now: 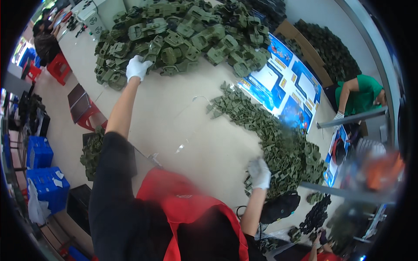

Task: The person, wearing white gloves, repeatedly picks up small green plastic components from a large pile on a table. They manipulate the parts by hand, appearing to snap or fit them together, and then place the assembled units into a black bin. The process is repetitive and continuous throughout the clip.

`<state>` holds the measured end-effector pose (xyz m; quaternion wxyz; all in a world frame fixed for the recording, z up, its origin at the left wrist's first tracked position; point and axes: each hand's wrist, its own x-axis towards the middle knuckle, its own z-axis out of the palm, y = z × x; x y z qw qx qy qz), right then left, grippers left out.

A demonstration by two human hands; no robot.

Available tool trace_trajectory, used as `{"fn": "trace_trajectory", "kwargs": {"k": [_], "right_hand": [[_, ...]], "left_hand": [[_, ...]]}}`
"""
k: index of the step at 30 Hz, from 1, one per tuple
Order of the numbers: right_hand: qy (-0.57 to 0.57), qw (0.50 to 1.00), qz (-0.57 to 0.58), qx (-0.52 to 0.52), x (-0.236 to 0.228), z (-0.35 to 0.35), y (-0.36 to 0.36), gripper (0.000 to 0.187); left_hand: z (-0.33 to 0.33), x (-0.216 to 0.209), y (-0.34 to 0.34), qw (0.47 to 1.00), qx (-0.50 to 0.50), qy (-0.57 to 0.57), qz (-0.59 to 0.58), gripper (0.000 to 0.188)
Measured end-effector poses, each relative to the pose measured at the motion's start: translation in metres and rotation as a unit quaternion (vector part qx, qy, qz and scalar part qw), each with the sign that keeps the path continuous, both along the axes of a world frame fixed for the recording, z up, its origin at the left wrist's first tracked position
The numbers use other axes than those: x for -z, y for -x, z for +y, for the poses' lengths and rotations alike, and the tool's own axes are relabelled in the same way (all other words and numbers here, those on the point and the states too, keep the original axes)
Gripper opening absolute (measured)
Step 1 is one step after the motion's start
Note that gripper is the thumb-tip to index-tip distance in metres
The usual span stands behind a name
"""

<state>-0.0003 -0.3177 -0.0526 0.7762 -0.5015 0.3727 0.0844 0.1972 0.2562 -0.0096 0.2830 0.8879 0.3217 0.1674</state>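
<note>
My left hand (138, 68), in a white glove, reaches to the near edge of a large heap of olive-green plastic housings (174, 39). Its fingers are bent together against one green housing (153, 48) there. Lower on the right, my right hand (259, 173), also in a white glove, is at the edge of a long pile of small olive-green plastic parts (278, 139). Those fingers point toward the table and are blurred, so what they hold, if anything, is hidden. Between both hands lies the pale tabletop (196, 126).
Blue printed sheets (283, 82) lie beyond the small parts. A black bag (281, 206) sits right of my right forearm. A co-worker in green (363, 93) works at the far right. Red stools (89, 115) and blue crates (45, 185) stand on the left.
</note>
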Motion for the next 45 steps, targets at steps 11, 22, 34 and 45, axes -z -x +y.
{"fn": "trace_trajectory", "kwargs": {"k": [11, 22, 34, 45], "right_hand": [[-0.191, 0.966, -0.042, -0.171, 0.001, 0.210, -0.005, 0.039], [0.037, 0.943, -0.090, -0.317, -0.025, 0.157, 0.055, 0.069], [0.381, 0.802, 0.054, -0.457, 0.030, 0.112, 0.053, 0.059], [0.817, 0.302, -0.050, -0.489, 0.049, -0.025, -0.037, 0.024]], "left_hand": [[-0.230, -0.012, 0.233, 0.862, 0.490, -0.042, -0.125, 0.033], [-0.247, 0.034, 0.212, 0.722, 0.444, 0.507, 0.156, 0.103], [-0.224, 0.016, 0.223, 0.454, 0.435, 0.759, 0.168, 0.090], [-0.265, 0.004, 0.213, 0.611, 0.277, 0.713, 0.203, 0.038]]}}
